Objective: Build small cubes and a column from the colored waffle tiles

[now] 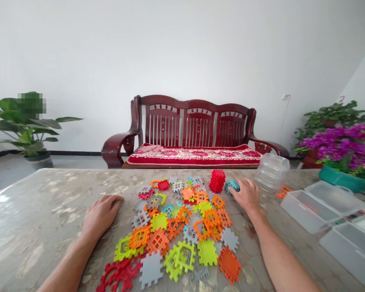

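blue pieces (232,185) — right hand (247,195) touching them; left hand (100,215) on table (54,219)

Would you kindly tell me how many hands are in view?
2. The left hand rests on the table, left of the loose pieces; the right hand touches the blue pieces, just right of the red stack.

Interlocking tiles (158,222) lie across the table's (48,227) middle toward its far edge, where a tile stack (217,181) stands left of a second pile (232,185) (touching the right hand (247,196)). Storage boxes (298,216) sit toward the right edge; behind the far edge, a settee (197,126).
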The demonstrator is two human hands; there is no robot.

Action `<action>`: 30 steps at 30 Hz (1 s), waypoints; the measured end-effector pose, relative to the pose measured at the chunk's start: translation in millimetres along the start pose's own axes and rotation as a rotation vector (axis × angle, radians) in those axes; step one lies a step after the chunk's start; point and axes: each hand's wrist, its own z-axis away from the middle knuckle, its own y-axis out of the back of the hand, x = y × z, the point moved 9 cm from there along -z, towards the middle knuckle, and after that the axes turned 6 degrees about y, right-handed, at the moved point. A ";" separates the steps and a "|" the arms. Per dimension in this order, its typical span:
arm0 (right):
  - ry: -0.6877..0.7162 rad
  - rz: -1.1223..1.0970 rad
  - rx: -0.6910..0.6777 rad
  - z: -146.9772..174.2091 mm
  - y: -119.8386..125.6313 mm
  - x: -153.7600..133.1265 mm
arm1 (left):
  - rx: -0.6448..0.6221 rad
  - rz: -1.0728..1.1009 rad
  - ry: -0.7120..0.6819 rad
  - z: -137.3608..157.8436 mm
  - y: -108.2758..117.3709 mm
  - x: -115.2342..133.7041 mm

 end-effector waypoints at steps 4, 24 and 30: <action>0.003 0.058 -0.050 0.7 -4.2 -4.1 | -0.002 0.006 0.006 0.3 -0.1 -0.4; 0.097 -0.080 0.023 -1.8 -5.4 -10.4 | 0.021 0.004 0.011 0.4 2.7 0.2; 0.049 0.028 0.034 -1.1 -7.1 -1.7 | 0.022 0.003 -0.004 0.0 2.3 0.4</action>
